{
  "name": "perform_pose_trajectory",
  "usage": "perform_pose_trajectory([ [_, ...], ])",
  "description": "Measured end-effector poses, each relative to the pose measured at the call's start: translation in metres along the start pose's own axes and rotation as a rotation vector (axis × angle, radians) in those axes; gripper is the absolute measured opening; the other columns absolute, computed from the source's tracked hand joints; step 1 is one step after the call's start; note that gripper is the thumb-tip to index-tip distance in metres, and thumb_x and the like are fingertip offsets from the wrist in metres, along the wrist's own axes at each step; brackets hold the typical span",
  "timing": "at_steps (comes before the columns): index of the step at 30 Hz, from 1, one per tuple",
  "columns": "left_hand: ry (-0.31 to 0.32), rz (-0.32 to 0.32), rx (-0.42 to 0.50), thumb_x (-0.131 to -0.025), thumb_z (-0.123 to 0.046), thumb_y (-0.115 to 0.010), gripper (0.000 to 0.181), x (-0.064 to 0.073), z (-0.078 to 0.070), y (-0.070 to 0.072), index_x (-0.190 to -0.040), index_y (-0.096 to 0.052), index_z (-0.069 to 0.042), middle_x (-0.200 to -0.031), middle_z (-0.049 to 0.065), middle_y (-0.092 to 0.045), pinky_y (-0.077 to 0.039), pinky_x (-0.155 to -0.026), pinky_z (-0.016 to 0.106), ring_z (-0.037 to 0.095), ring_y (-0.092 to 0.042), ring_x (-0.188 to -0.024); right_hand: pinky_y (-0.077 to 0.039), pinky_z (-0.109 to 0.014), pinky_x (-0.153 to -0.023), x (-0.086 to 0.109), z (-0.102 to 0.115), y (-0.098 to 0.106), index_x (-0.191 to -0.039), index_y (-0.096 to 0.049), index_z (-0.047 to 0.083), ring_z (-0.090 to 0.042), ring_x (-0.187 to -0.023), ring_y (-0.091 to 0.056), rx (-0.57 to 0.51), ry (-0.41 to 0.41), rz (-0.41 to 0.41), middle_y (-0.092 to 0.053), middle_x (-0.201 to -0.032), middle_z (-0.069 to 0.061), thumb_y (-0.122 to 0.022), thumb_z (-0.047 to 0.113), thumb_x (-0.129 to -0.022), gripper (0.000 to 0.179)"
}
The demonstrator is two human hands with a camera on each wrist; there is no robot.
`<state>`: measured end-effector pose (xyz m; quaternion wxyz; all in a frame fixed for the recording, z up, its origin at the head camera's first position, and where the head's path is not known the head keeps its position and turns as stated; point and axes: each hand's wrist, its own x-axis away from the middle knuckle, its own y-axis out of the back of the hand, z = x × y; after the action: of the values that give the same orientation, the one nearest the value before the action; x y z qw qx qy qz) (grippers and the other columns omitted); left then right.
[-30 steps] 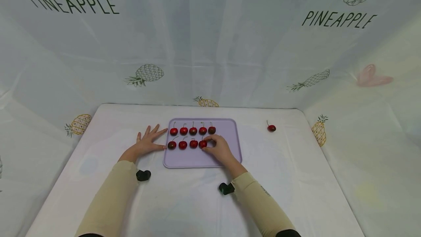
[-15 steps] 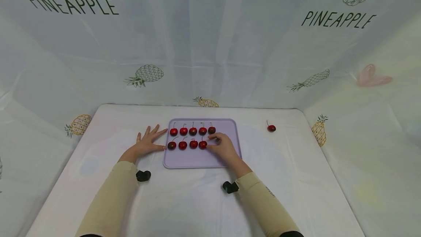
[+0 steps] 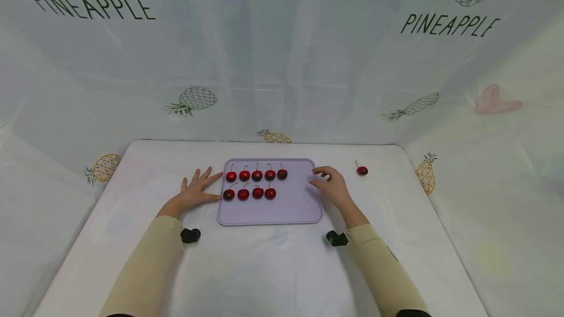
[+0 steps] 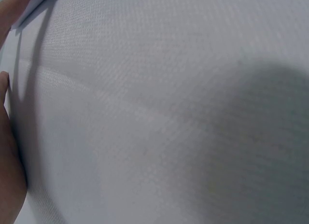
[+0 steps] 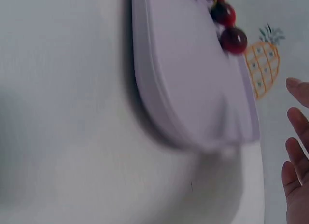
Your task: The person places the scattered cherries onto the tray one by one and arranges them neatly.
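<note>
A lavender tray (image 3: 295, 212) lies on the white table, bearing several dark red cherries with stems in two rows. The back row ends at a darker cherry (image 3: 282, 174), the front row at a brighter cherry (image 3: 270, 193). My left hand (image 3: 194, 195) has its fingers spread, thumb and forefinger touching the tray's left edge. By the tray's right edge, my right hand (image 3: 333, 187) is in the air with loosely bent fingers and nothing between them. A single cherry (image 3: 362, 170) lies on the table to the right of that hand. In the right wrist view its fingers (image 5: 299, 122) are apart.
The white-covered table (image 3: 246, 268) extends around the tray. Behind it hangs a pale curtain (image 3: 282, 62) printed with pineapples, and the sheet continues down both sides. A small black wrist device (image 3: 337, 238) sits at the right cuff and another black device (image 3: 190, 236) at the left.
My right hand has let go of the last cherry in the front row and moved right, to the tray's right edge. The left hand stays at the tray's left edge.
</note>
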<state>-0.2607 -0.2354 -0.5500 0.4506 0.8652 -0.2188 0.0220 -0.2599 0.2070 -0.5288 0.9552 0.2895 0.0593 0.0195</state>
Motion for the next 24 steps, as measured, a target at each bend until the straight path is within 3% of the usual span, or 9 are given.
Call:
perform_pose_trajectory([
  [5,-0.025,-0.005,0.015,-0.084,-0.054,-0.068,0.088,0.000,0.004,-0.002,-0.155,-0.027,-0.021,-0.162,0.017,0.001,0.022,-0.102,0.066,0.041,0.021,-0.143,-0.041,-0.046,-0.093,-0.001,-0.022,0.029,-0.117,-0.067,0.004,-0.032,-0.108,-0.053,0.048,0.021,-0.032,-0.065,-0.116,-0.014,-0.077,0.009,-0.084,0.035],
  [12,-0.036,-0.016,0.021,-0.082,-0.059,-0.067,0.090,-0.001,0.006,-0.005,-0.155,-0.028,-0.023,-0.162,0.017,0.000,0.022,-0.103,0.065,0.041,0.020,-0.143,-0.038,-0.053,-0.098,0.003,-0.043,0.062,-0.121,-0.065,0.002,-0.038,-0.119,-0.046,0.074,-0.025,-0.102,-0.057,-0.126,-0.017,-0.075,0.010,-0.086,0.038],
  [19,-0.024,-0.009,0.023,-0.083,-0.051,-0.070,0.087,0.000,0.004,-0.003,-0.155,-0.029,-0.020,-0.162,0.018,-0.002,0.021,-0.103,0.066,0.043,0.017,-0.143,-0.037,-0.053,-0.100,0.003,-0.061,0.077,-0.115,-0.067,-0.005,-0.040,-0.114,-0.048,0.100,-0.010,-0.251,-0.058,-0.120,-0.023,-0.077,0.004,-0.083,0.035],
  [24,-0.025,-0.007,0.024,-0.084,-0.050,-0.070,0.087,0.000,0.005,-0.002,-0.155,-0.030,-0.020,-0.162,0.018,-0.001,0.020,-0.102,0.067,0.044,0.018,-0.143,-0.033,-0.052,-0.106,-0.001,-0.070,0.080,-0.113,-0.067,-0.006,-0.040,-0.122,-0.045,0.086,-0.068,-0.341,-0.055,-0.125,-0.022,-0.076,0.002,-0.083,0.033],
])
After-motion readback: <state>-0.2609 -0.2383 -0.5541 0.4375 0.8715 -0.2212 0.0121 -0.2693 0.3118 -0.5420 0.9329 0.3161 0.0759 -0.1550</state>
